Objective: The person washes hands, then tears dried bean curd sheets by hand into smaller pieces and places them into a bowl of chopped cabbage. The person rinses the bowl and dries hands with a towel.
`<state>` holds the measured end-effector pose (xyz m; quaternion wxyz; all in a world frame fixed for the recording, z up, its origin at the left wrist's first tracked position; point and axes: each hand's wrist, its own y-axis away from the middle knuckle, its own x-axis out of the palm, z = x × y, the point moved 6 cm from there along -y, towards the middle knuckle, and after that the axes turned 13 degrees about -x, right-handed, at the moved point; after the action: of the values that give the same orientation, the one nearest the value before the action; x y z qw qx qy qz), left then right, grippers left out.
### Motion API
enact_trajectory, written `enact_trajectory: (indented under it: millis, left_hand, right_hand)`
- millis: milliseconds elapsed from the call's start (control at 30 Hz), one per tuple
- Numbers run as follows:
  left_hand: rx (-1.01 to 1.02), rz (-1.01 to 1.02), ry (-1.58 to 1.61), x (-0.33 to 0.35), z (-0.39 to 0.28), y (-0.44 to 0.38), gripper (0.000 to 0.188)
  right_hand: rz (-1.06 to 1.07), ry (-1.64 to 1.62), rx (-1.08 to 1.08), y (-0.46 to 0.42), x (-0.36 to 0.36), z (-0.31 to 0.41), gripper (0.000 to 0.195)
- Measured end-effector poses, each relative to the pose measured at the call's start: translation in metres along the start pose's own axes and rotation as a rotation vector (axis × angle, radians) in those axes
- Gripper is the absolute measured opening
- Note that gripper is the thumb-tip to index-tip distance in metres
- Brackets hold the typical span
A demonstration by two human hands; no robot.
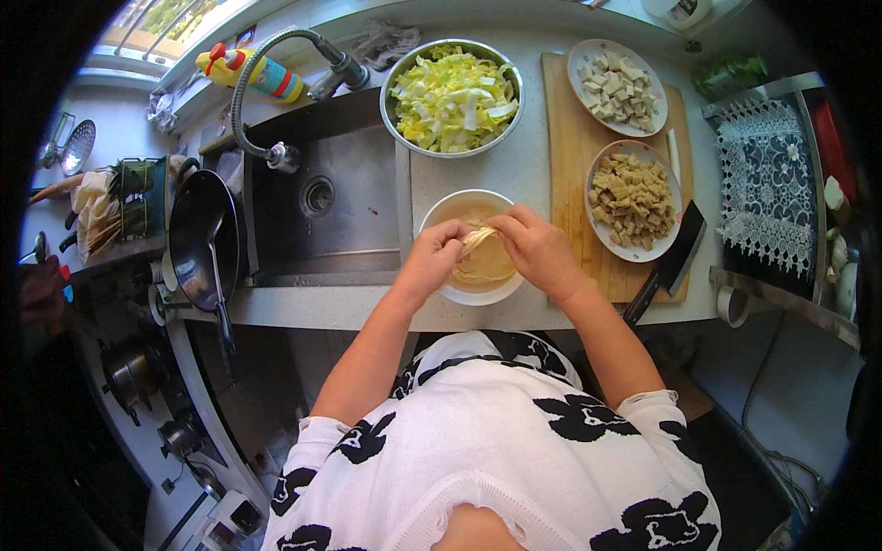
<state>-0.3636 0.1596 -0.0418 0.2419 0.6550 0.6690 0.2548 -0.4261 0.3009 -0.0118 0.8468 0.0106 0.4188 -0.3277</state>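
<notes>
A pale, soft strand of food [479, 240] is pinched between the fingertips of my left hand [435, 256] and my right hand [536, 249]. Both hands are over a white bowl [475, 297] near the counter's front edge. Cloudy liquid fills part of the bowl, with more pale pieces in it. Exactly what the food is cannot be told. To the right of my right hand lies a wooden cutting board [570, 172]. On it stand a plate of tan diced cubes [632, 200] and, farther back, a plate of whitish diced tofu-like cubes [619, 93]. A black-handled cleaver [667, 265] rests at the board's right edge.
Behind the bowl stands a steel basin of chopped cabbage [455, 100]. A sink [358, 179] with a flexible faucet [241, 89] is to the left. Farther left is a wok [203, 241] with a ladle in it. A lace cloth [765, 179] covers something at right.
</notes>
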Motion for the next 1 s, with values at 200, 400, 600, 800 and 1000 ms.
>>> enact_trajectory:
  millis: [200,400,600,800,1000]
  left_hand:
    - [0.027,-0.034,-0.055,0.003,-0.004,0.002,0.019]
    - [-0.019,-0.03,0.106,-0.003,-0.005,0.005,0.021]
    - [0.32,-0.192,-0.278,0.002,-0.011,0.004,0.013]
    - [0.554,-0.237,-0.657,0.023,-0.024,0.007,0.011]
    - [0.287,-0.088,-0.175,0.021,-0.01,-0.001,0.016]
  right_hand:
    - [-0.05,-0.054,-0.076,-0.004,-0.002,0.009,0.014]
    - [-0.014,-0.161,-0.021,0.003,0.004,0.013,0.019]
    - [0.047,-0.053,0.001,0.006,0.011,0.011,0.015]
    - [0.058,-0.038,0.074,0.002,0.009,0.008,0.01]
    - [-0.305,-0.929,0.605,0.024,0.038,-0.017,0.024]
